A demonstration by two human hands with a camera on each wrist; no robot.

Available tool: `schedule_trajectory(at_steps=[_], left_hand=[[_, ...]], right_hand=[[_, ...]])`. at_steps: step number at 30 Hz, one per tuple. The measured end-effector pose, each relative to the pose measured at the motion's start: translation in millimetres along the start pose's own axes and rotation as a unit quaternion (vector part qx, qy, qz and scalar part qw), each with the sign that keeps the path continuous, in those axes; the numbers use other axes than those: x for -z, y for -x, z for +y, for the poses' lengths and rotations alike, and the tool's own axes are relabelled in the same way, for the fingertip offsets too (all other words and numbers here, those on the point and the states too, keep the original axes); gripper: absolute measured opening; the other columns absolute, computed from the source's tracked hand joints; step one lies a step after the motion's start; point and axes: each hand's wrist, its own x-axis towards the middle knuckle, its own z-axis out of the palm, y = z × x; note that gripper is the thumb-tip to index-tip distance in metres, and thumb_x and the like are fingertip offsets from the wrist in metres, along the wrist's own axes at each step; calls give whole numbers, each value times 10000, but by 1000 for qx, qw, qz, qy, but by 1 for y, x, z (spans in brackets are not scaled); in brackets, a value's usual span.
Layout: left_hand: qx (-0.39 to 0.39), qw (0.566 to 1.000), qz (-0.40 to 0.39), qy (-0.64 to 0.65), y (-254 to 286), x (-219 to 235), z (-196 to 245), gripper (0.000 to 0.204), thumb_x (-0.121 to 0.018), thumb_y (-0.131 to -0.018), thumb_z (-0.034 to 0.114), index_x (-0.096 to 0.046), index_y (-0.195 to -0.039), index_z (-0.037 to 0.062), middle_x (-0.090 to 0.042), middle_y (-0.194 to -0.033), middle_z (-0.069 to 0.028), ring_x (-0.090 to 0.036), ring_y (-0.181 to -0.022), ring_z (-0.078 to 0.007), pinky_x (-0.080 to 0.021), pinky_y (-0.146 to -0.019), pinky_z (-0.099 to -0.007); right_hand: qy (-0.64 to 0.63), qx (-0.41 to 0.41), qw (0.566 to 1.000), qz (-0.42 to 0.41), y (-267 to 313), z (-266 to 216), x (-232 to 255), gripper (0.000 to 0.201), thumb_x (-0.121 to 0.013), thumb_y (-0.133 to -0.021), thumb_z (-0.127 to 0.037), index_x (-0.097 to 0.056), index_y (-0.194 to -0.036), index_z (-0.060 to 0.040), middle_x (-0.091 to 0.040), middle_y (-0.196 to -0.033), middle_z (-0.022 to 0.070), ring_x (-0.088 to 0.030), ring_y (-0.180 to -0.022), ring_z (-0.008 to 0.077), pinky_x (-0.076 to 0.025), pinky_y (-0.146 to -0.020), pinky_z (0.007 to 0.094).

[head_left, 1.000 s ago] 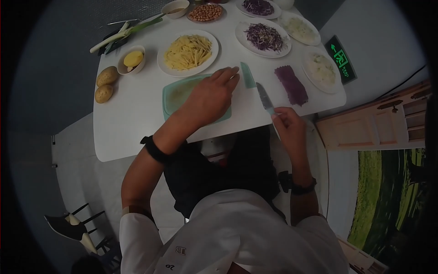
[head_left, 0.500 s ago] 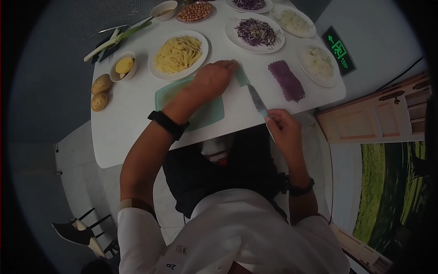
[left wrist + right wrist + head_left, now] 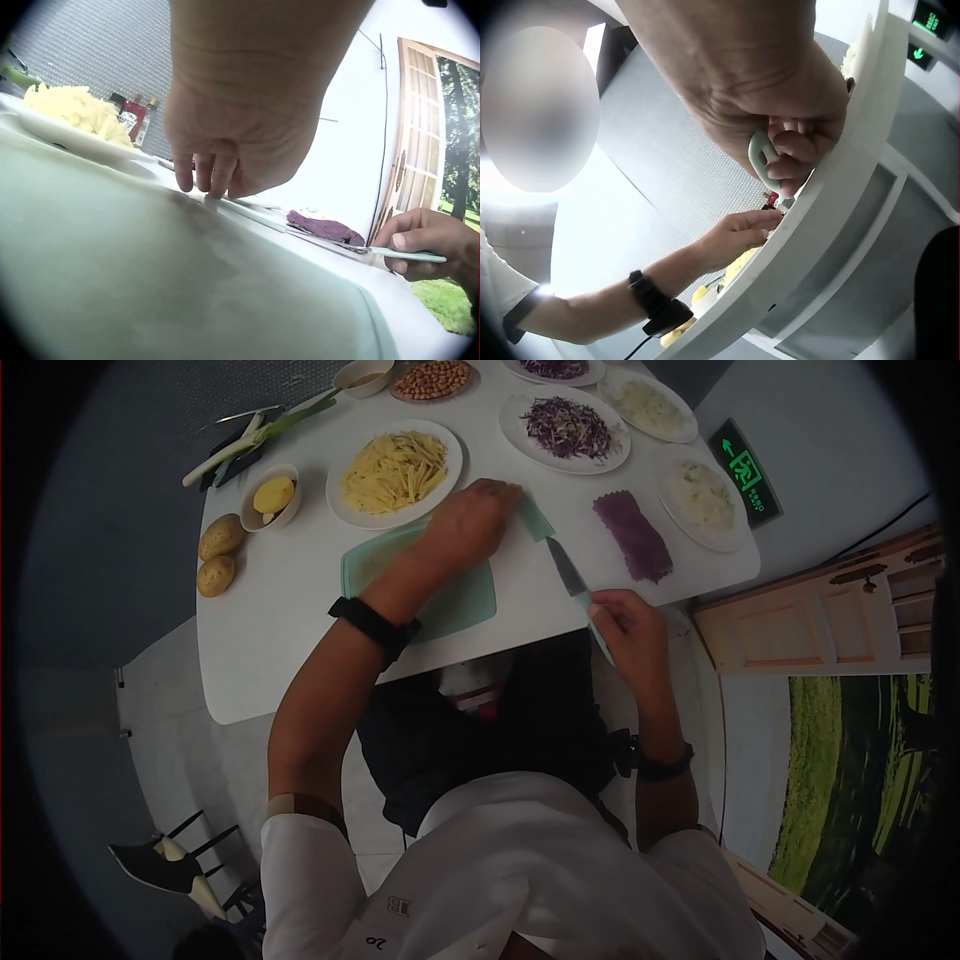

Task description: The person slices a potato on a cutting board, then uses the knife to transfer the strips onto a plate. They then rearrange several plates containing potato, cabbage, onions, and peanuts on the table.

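Note:
In the head view my right hand (image 3: 635, 632) grips the pale green handle of a small knife (image 3: 568, 567), its blade pointing forward and left. The knife tip is right at the near end of a flat, pale green blade cover (image 3: 535, 518) on the table. My left hand (image 3: 468, 523) reaches over the green cutting board (image 3: 465, 600), with its fingertips at the cover's far end. From the left wrist view, the left fingers (image 3: 219, 176) point down onto the cover, thumb beside them. A purple wavy-edged cloth-like piece (image 3: 634, 537) lies to the right of the knife.
A plate of potato strips (image 3: 395, 470) stands behind the board, with shredded purple cabbage (image 3: 570, 428) to its right. Two potatoes (image 3: 218, 555) and a bowl (image 3: 285, 510) sit at the left. Along the right edge is a plate of pale shreds (image 3: 700, 500). Peanuts (image 3: 430, 378) are farther back.
My left hand has moved forward and right, so its fingers have come to the blade cover's far end. The right hand still holds the knife close to the cover's near end.

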Motion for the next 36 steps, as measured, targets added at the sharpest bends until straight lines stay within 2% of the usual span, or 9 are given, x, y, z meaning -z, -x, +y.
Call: schedule_trajectory(at_steps=[10, 13, 16, 19, 21, 25, 28, 30, 36], left_hand=[[11, 1000, 15, 11, 3, -1, -3, 530, -534, -828, -81, -622, -1347, -29, -643, -1369, -253, -603, -1294, -403, -489, -1118, -454], [22, 1000, 8, 17, 2, 0, -2, 541, -533, -826, -80, -619, -1357, -22, -641, -1379, -247, -602, -1300, -397, -487, -1122, -452], [21, 1000, 4, 19, 2, 0, -2, 552, -533, -823, -81, -616, -1364, -16, -642, -1381, -242, -602, -1301, -395, -486, -1123, -453], [15, 1000, -2, 20, 3, 2, -1, 555, -532, -818, -84, -617, -1363, -14, -643, -1379, -241, -600, -1303, -395, -486, -1123, -453], [11, 1000, -4, 21, 5, 3, 2, 556, -531, -815, -86, -619, -1359, -13, -644, -1377, -242, -600, -1304, -395, -487, -1122, -454], [6, 1000, -10, 12, 6, 6, 8, 556, -532, -807, -90, -620, -1351, -18, -647, -1370, -245, -610, -1288, -400, -495, -1111, -458], [5, 1000, -18, 15, 9, 14, 15, 553, -532, -804, -89, -619, -1346, -24, -647, -1366, -248, -617, -1272, -409, -501, -1100, -466], [-2, 999, -23, 25, 8, 12, 15, 551, -532, -803, -89, -619, -1343, -28, -646, -1365, -250, -620, -1264, -415, -504, -1094, -471], [-11, 1000, -26, 1, 12, 14, 12, 583, -536, -791, -90, -595, -1368, -31, -636, -1375, -260, -609, -1276, -437, -499, -1100, -473]], right_hand=[[29, 8, 999, -23, -11, -5, 3, 184, -750, -961, -108, -741, -1099, 12, -742, -816, 58, -641, -712, 72, -514, -650, 252], [56, 22, 998, -4, -19, -6, -5, 191, -765, -946, -114, -744, -1088, 13, -745, -812, 88, -674, -711, 104, -531, -647, 277], [100, 73, 992, 18, -27, -10, -13, 215, -792, -917, -119, -746, -1082, 10, -749, -842, 121, -708, -714, 155, -550, -648, 305], [129, 88, 988, -4, -36, -11, -19, 247, -826, -873, -117, -748, -1074, 4, -733, -857, 126, -713, -702, 198, -558, -639, 325], [146, 132, 980, -13, -42, -11, -23, 261, -855, -825, -101, -751, -1044, -5, -716, -863, 119, -702, -684, 222, -559, -628, 337], [144, 149, 978, 0, -48, -13, -32, 257, -873, -794, -90, -743, -1000, -7, -702, -847, 120, -695, -680, 230, -559, -623, 342], [147, 126, 981, 3, -50, -15, -39, 259, -875, -786, -82, -726, -985, -12, -705, -877, 133, -707, -709, 243, -569, -631, 350], [139, 159, 977, 23, -53, -13, -44, 273, -873, -784, -77, -705, -991, -19, -693, -897, 138, -715, -738, 265, -581, -642, 372], [162, 162, 973, 27, -54, -12, -62, 267, -866, -787, -88, -684, -974, -30, -680, -907, 131, -717, -750, 300, -591, -669, 402]])
